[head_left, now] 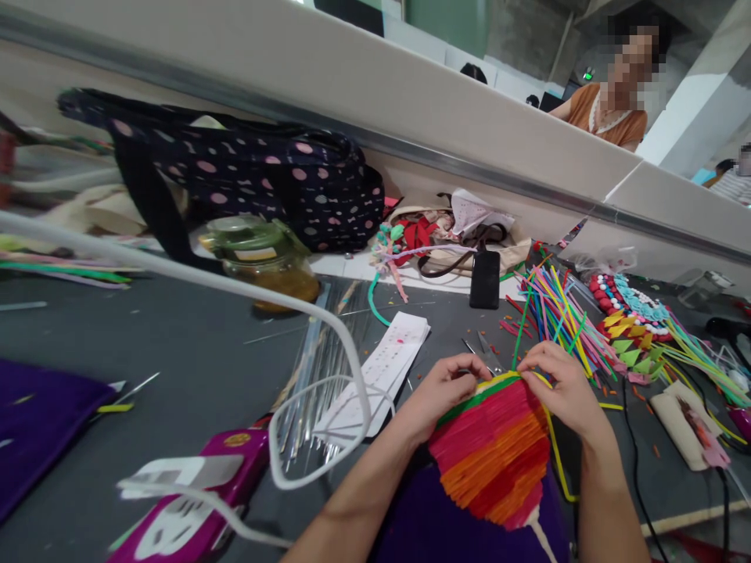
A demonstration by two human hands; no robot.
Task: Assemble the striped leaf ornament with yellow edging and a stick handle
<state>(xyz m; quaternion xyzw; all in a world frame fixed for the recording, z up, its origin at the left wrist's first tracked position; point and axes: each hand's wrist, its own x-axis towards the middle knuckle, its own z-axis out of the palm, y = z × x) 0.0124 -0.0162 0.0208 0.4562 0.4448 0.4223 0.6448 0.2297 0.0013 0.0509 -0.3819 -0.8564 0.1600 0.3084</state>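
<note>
grey table (193,352) strewn with straws (557,317); both hands, left (437,391) and right (566,387), pinch the woven fan (496,453) top at lower right, mid-weave; next strand wants tucking

the woven fan (496,457) looked like ribbed plastic straw strips, faintly glossy. the loose straws (557,317) were smooth shiny plastic. the worktop (193,352) was matt grey. the spotted bag (252,176) was soft cloth, the jar (264,262) clear glass or plastic with a glossy green lid, the phone (485,279) glossy black, the paper slips (387,363) matt white.
</note>
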